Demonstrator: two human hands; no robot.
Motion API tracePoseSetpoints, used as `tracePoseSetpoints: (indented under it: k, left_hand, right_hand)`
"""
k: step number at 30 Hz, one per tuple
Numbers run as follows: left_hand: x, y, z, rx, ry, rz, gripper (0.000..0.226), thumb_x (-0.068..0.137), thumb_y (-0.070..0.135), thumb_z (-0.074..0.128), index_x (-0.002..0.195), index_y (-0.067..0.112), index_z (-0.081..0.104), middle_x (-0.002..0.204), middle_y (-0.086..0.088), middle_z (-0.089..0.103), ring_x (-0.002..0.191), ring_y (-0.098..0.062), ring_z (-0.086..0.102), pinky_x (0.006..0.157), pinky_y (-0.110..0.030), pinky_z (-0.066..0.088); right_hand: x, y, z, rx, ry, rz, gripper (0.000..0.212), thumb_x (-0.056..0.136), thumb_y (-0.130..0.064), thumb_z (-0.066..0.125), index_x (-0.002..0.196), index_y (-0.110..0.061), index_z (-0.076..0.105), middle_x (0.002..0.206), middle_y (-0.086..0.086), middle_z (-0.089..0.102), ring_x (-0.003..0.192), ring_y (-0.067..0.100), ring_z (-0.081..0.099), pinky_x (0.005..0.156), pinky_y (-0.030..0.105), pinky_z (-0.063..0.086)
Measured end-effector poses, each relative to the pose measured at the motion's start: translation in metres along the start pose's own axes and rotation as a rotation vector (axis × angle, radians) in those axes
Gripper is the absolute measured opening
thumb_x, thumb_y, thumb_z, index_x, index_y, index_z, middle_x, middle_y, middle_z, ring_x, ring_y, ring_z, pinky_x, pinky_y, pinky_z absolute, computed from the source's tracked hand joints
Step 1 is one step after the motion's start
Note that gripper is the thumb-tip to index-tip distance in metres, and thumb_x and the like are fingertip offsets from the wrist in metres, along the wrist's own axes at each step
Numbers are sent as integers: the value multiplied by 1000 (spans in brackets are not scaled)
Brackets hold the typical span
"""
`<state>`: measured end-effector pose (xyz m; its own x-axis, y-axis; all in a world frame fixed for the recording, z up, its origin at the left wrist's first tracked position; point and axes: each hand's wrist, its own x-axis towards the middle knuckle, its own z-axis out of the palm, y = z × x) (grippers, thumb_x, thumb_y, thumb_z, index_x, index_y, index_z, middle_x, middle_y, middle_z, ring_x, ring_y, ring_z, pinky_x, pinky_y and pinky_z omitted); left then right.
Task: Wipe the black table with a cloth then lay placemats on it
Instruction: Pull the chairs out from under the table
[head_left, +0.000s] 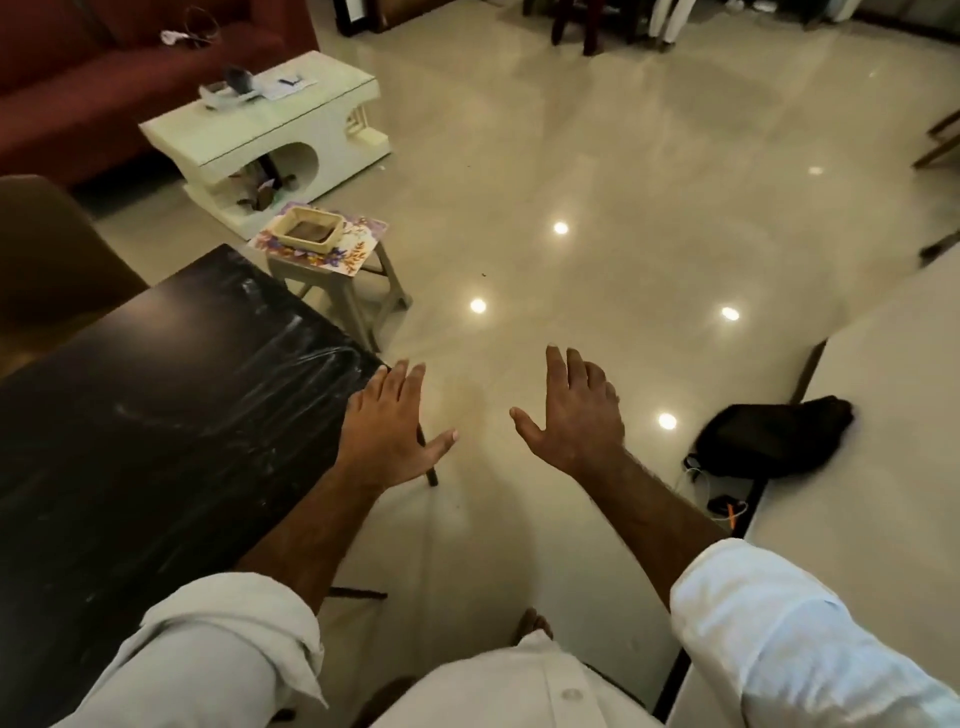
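Wiping looks done, I judge: my left hand (387, 431) and right hand (571, 415) hang spread and empty, black table (156, 415) beside my left fingers (410, 376), so next I'd reach ahead for the floral placemat (363, 236).

Both arms reach forward and down, white sleeves rolled up to the elbows and forearms bare. The left hand (387, 426) is held palm down with fingers straight and thumb spread to the side. The right hand (574, 410) is likewise flat, fingers spread, holding nothing.
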<state>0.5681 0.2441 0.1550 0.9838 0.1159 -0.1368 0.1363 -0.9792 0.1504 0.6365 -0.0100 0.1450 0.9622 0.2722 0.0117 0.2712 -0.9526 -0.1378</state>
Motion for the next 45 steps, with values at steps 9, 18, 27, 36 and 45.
tracePoseSetpoints:
  k: [9, 18, 27, 36, 45]
  left_hand:
    - [118, 61, 26, 62, -43, 20, 119, 86, 96, 41, 173, 24, 5, 184, -9, 6, 169, -38, 10, 132, -62, 23]
    - [290, 38, 36, 55, -55, 41, 124, 85, 99, 31, 175, 22, -6, 184, -9, -8, 169, -39, -3, 132, -62, 16]
    - [446, -18, 9, 15, -138, -15, 125, 85, 100, 30, 174, 21, -8, 184, -10, -9, 169, -39, -4, 134, -62, 15]
    - [590, -61, 5, -34, -169, -143, 125, 86, 98, 34, 174, 20, -8, 184, -10, -9, 170, -39, -4, 134, -61, 15]
    - [739, -93, -17, -66, -181, -343, 125, 88, 97, 38, 175, 22, -11, 184, -7, -12, 170, -36, -6, 134, -56, 8]
  right_hand:
    - [86, 90, 17, 1, -45, 58, 116, 88, -86, 50, 172, -11, 21, 175, 23, 27, 155, 50, 34, 115, 65, 44]
    - [243, 97, 44, -10, -111, 28, 119, 89, -88, 46, 175, -15, 9, 181, 21, 13, 164, 47, 22, 122, 65, 38]
    - [423, 58, 49, -26, -160, -45, 118, 86, -86, 51, 174, -13, 20, 178, 22, 23, 158, 49, 33, 115, 63, 44]
    - [596, 36, 76, -30, -274, -153, 120, 88, -88, 48, 175, -17, 9, 181, 21, 14, 163, 48, 23, 122, 64, 37]
    - [795, 20, 95, -42, -359, -362, 117, 90, -88, 45, 176, -19, 5, 182, 20, 9, 165, 48, 19, 124, 64, 34]
